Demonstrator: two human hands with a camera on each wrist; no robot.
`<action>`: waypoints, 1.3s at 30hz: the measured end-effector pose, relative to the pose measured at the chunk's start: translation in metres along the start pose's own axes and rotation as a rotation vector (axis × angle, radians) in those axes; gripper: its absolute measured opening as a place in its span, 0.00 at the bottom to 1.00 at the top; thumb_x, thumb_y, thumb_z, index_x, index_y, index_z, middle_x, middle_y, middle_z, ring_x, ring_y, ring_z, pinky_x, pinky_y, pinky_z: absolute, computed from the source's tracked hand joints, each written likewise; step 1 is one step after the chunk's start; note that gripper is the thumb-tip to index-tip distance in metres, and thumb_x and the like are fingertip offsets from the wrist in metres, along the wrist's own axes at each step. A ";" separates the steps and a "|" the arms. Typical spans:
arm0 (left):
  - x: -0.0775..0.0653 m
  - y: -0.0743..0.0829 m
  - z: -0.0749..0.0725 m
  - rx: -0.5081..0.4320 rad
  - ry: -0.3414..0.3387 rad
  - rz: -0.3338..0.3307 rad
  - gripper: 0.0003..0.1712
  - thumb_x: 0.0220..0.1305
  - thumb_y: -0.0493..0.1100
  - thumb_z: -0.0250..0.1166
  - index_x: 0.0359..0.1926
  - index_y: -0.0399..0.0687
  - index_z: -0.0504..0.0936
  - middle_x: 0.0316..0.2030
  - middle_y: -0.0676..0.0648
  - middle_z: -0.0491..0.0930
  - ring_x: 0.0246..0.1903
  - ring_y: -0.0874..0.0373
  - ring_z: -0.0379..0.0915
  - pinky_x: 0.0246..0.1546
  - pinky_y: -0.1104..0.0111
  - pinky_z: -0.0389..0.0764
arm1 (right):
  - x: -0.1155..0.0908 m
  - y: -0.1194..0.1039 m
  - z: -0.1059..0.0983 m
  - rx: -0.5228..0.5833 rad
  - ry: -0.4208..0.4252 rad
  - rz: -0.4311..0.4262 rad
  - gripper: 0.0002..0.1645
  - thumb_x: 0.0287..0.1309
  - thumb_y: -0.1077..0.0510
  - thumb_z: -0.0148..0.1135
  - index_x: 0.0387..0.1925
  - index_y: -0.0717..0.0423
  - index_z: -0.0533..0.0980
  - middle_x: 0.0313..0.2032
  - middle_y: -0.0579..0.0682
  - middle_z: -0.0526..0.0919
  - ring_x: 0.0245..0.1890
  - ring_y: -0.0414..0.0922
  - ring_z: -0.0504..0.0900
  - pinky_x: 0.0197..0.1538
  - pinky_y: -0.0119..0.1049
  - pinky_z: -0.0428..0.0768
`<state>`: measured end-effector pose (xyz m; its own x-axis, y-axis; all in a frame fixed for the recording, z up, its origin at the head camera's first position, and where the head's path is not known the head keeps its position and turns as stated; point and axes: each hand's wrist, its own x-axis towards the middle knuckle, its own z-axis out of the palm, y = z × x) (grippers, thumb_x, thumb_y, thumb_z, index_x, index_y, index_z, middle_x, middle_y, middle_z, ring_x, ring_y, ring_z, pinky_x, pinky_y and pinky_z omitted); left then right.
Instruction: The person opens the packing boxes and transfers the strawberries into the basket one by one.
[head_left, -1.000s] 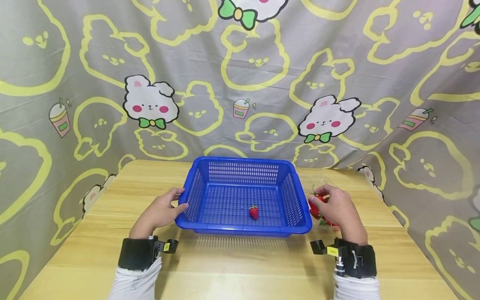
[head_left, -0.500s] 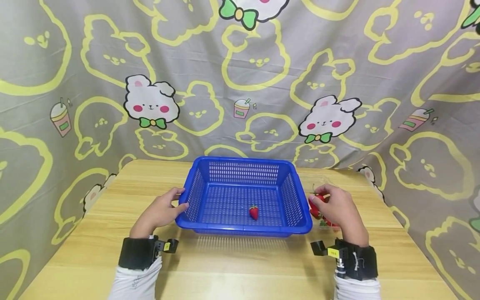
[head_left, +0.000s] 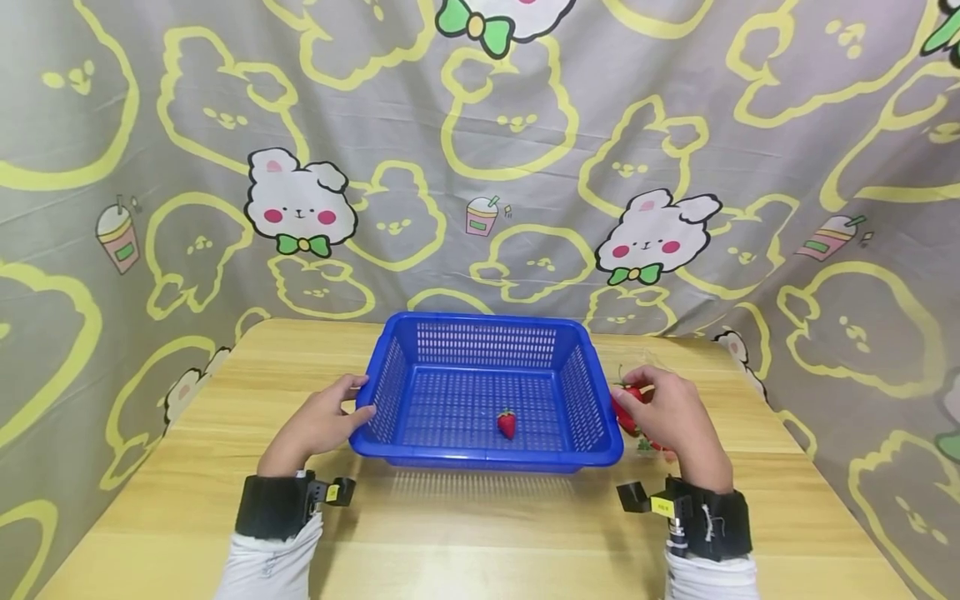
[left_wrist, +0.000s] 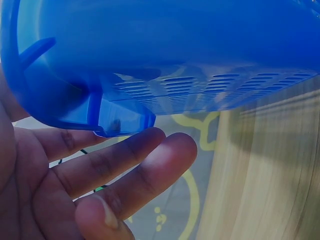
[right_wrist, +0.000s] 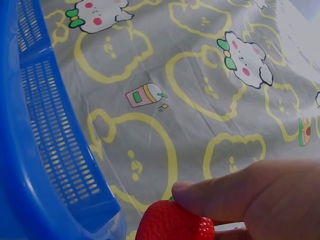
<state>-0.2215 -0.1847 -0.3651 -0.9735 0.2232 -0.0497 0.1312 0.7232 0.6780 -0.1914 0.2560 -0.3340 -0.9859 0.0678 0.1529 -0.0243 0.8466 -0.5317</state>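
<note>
Pinching a strawberry [head_left: 626, 419] right of frame centre, the right hand [head_left: 677, 417] appears mid-pickup, likely needing a lift leftward into the blue basket [head_left: 487, 456] (left rim gripped by the left hand [head_left: 321, 422]).

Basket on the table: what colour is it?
The basket is plain blue, clearest in the head view.

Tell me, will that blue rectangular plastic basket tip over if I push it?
Probably not: the blue basket looks wider than tall, so it may slide. Its slotted walls suggest it's light. The small rounded red strawberry inside might roll.
</note>
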 end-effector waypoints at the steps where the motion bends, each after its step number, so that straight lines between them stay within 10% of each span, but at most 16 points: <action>1: 0.000 0.000 0.000 0.002 0.001 0.002 0.31 0.68 0.46 0.56 0.66 0.36 0.60 0.61 0.25 0.66 0.58 0.30 0.65 0.51 0.38 0.74 | 0.000 -0.001 0.000 0.001 0.001 -0.002 0.23 0.60 0.48 0.62 0.49 0.61 0.75 0.42 0.65 0.80 0.41 0.60 0.79 0.38 0.52 0.85; 39: 0.000 0.000 0.001 0.004 0.005 -0.003 0.31 0.68 0.45 0.56 0.66 0.36 0.59 0.61 0.25 0.66 0.58 0.30 0.65 0.51 0.38 0.74 | 0.000 -0.015 0.013 0.071 0.001 -0.126 0.19 0.59 0.52 0.64 0.45 0.62 0.76 0.41 0.63 0.82 0.40 0.58 0.81 0.36 0.50 0.86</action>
<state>-0.2215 -0.1836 -0.3657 -0.9749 0.2175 -0.0482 0.1287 0.7266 0.6749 -0.1933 0.2360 -0.3365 -0.9742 -0.0357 0.2229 -0.1592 0.8088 -0.5662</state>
